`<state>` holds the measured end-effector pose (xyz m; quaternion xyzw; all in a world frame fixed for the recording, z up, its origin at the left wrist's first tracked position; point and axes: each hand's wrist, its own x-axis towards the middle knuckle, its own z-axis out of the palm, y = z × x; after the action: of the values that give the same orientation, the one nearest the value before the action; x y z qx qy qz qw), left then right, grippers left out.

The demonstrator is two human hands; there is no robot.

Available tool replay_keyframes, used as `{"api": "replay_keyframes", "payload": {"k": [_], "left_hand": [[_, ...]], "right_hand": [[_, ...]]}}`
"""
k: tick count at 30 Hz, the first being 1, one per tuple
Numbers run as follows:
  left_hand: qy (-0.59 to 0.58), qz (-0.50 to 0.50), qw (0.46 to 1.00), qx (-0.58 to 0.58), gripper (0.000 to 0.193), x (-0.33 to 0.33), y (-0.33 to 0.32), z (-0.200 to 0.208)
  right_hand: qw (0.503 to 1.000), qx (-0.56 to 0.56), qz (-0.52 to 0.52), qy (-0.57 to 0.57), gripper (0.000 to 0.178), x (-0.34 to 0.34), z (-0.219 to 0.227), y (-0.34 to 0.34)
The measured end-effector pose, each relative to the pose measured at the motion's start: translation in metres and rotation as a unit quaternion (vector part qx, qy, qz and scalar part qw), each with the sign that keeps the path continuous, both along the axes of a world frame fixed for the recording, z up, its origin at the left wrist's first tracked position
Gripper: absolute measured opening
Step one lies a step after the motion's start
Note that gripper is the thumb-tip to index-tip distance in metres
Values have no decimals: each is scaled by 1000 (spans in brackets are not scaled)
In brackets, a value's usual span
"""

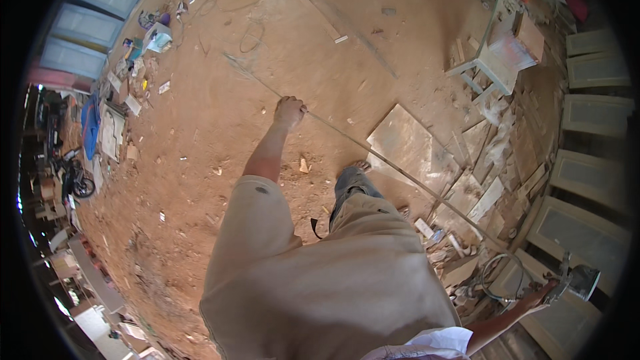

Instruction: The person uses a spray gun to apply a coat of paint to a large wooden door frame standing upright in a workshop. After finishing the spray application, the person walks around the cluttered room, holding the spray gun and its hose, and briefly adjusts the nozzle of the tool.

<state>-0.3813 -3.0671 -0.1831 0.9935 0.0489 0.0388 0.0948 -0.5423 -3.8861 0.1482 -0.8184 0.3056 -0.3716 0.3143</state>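
My left hand (291, 112) reaches out ahead, its fingers closed round a thin hose (390, 162). From there the hose runs slanting down to the right, past my legs, and bends into a loop near my right hand (541, 292). That hand, at the lower right, is wrapped round a paint spray gun (567, 279) with a metallic cup (585, 283). Close behind the gun stand pale framed panels (581, 234). Beyond my left hand the hose carries on to the upper left and lies in loose coils on the dirt floor (200, 113).
Flat boards (402, 139) and wood scraps lie right of my feet. A pale wooden stand (497, 70) holds boxes at the upper right. Blue-grey panels (87, 17) lean at the upper left. A motorcycle (77, 180) stands at the far left. Planks (320, 17) lie ahead.
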Motion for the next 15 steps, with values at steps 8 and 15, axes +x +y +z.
{"api": "replay_keyframes", "payload": {"k": [8, 15], "left_hand": [[51, -9, 998, -41, 30, -23, -226, 60], [112, 26, 993, -19, 29, -98, -279, 131]], "right_hand": [[990, -25, 126, 63, 49, -25, -62, -125], [865, 186, 447, 129, 29, 72, -112, 36]]}}
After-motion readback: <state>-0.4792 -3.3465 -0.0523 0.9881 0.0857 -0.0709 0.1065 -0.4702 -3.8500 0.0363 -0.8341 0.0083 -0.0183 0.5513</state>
